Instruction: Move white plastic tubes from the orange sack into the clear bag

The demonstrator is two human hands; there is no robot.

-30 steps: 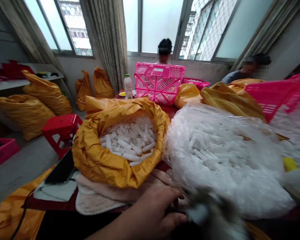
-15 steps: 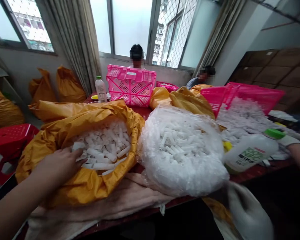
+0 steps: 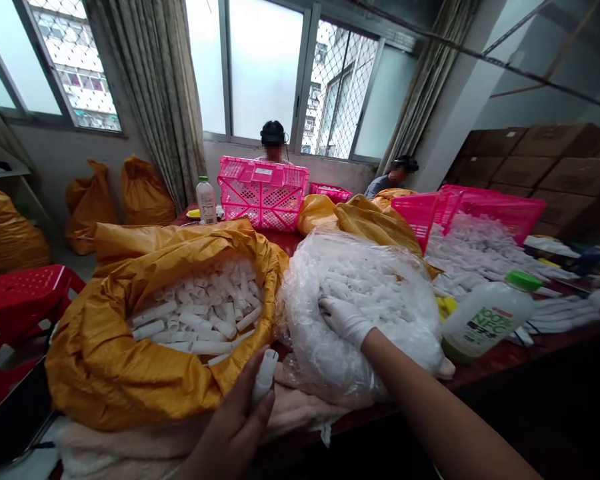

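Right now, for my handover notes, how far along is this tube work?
Done: the clear plastic bag looks well filled. In hand: the left hand holds one white tube; the gloved right hand rests in the bag. Left: the yellow sack holds many tubes.

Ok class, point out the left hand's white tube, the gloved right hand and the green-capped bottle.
White tube (image 3: pixel 265 379): head view, its middle.
Gloved right hand (image 3: pixel 345 320): head view, glove's back.
Green-capped bottle (image 3: pixel 487 319): head view, its label.
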